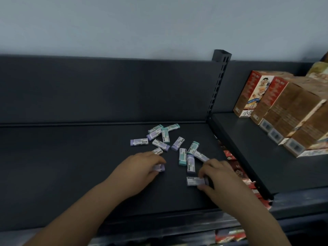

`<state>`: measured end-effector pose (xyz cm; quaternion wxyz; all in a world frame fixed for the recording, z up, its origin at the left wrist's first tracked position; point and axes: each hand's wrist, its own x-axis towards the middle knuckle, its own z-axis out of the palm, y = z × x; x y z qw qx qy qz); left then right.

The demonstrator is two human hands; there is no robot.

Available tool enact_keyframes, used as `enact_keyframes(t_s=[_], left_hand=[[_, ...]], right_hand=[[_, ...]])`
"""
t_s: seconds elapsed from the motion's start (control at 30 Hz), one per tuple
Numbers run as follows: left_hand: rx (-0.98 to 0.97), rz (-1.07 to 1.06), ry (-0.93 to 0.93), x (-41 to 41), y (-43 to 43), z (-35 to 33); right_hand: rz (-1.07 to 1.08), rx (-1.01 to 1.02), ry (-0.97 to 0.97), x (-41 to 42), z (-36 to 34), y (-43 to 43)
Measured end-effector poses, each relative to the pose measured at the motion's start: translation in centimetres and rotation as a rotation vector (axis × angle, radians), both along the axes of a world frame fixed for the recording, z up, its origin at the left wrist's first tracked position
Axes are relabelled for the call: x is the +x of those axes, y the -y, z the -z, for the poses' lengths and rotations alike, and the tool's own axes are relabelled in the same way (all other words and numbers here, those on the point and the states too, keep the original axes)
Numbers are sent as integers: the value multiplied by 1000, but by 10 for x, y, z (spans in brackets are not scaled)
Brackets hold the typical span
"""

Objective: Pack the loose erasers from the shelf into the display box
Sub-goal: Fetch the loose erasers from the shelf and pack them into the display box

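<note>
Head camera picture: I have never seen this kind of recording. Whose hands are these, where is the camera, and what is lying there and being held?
There is no machine here: a person works with two bare hands. The single picture comes from a camera worn on the person's head, looking forward and down. The dark surface is a shop shelf. Loose erasers, purple and teal, lie scattered on it. The left hand grips a purple eraser. The right hand grips a second eraser, also purple. Cartons stand off to the right. The display box is not in view.
</note>
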<state>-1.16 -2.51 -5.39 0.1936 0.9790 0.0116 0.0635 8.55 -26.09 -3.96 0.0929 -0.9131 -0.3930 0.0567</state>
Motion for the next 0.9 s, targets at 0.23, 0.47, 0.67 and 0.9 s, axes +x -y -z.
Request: enact_keyframes(t_s=[0.23, 0.47, 0.67, 0.9], left_hand=[[-199, -61, 124, -30, -16, -5], [-340, -223, 250, -98, -60, -18], [-338, -337, 304, -169, -122, -25], [-378, -393, 279, -262, -209, -30]], right_hand=[[-138, 78, -18, -8, -18, -28], [-310, 245, 68, -37, -20, -102], [-478, 356, 22, -91, -25, -184], [-512, 384, 19, -168, -22, -285]])
